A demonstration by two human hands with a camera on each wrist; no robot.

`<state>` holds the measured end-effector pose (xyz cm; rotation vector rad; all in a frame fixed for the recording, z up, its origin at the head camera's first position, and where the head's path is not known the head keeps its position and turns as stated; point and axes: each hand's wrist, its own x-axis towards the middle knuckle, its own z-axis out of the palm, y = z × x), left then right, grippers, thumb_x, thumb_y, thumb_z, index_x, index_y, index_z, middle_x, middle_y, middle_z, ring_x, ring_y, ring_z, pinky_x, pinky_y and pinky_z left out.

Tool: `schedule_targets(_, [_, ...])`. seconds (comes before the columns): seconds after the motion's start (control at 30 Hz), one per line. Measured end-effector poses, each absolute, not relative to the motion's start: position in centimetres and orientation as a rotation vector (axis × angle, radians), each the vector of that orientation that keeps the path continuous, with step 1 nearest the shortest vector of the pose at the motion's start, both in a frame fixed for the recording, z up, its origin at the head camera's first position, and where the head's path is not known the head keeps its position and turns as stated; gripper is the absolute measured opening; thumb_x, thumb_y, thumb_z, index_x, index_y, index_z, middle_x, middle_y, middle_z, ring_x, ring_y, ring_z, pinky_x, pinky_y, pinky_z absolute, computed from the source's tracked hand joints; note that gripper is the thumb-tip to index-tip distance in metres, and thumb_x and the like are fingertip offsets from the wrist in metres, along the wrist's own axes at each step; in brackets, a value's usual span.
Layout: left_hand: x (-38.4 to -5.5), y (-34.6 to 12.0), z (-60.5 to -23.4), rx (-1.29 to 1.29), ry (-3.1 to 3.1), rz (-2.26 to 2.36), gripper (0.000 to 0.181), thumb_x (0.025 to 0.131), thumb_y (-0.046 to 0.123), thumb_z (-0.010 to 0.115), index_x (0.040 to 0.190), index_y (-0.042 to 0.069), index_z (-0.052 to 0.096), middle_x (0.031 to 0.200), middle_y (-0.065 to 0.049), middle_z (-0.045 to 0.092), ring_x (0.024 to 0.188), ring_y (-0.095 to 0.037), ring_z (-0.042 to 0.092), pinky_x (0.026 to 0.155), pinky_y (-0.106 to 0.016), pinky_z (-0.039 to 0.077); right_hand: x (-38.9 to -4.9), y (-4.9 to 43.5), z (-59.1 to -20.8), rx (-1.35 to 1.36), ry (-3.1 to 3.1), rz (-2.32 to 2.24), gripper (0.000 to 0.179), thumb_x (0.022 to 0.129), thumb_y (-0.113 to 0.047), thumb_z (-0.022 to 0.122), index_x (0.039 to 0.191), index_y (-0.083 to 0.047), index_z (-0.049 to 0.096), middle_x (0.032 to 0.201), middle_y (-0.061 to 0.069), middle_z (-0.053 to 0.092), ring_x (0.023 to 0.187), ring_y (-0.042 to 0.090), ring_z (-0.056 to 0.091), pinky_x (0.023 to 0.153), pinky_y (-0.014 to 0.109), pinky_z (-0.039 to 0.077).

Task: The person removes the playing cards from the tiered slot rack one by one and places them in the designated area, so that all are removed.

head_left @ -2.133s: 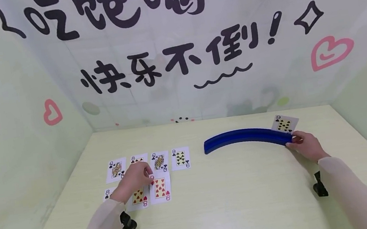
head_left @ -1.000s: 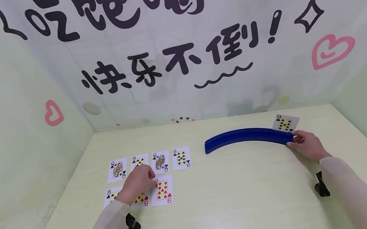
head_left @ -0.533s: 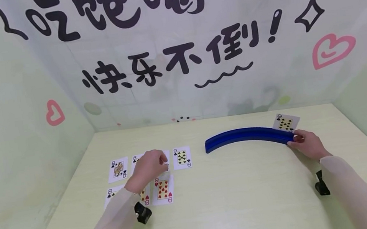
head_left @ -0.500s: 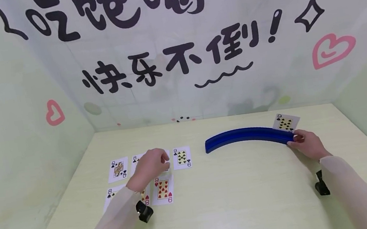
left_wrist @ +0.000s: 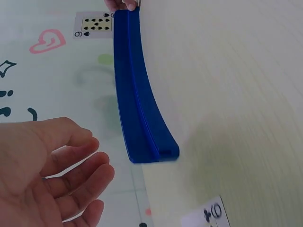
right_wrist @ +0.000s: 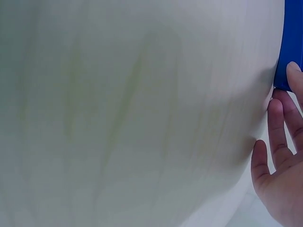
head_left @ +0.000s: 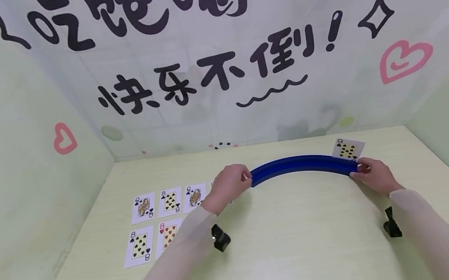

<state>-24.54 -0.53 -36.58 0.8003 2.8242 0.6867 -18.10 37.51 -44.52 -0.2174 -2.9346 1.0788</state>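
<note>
A curved blue card holder lies at the back right of the table. My right hand grips its right end, thumb on the front face in the right wrist view. One playing card, the nine of spades, stands in the holder by that hand. My left hand is at the holder's left end. The left wrist view shows its fingers loosely bent with nothing between them, apart from the holder. Below the left hand in that view, the corner of the nine of clubs shows.
Cards lie face up in two rows at the left: queen of spades, eight of clubs, queen of clubs, eight of spades and eight of hearts. My left sleeve covers the nine of hearts. A printed cloth wall stands behind.
My left hand has moved right from over the nine of hearts, past the queen of clubs, to the holder's left end. The right hand keeps its grip; the cards lie as before.
</note>
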Motion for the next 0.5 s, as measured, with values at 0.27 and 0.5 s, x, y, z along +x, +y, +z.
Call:
schedule_targets(0.27, [-24.8,5.5,-35.9,0.929,2.767,0.668,0.017,0.088,0.015,0.059,0.102,0.008,0.066,0.093,0.001,0.064,0.073,-0.006,0.055,0.064,-0.019,0.045,-18.0,37.3,-44.0,-0.233,-2.936,1.1,0.052,0.089,-0.018,0.06,0.123,0.015,0.039,0.105,0.03,0.052,0.097,0.042,0.048,0.084,0.052,0.042])
schedule_targets(0.5, [-25.2,9.6,-35.0,0.976,2.707,0.697,0.022,0.088,0.014,0.058,0.109,0.01,0.064,0.099,0.002,0.063,0.077,-0.006,0.054,0.067,-0.019,0.044,-18.0,37.3,-44.0,-0.237,-2.931,1.109,0.051,0.089,-0.017,0.06,0.123,0.015,0.039,0.104,0.03,0.053,0.097,0.042,0.048,0.083,0.052,0.042])
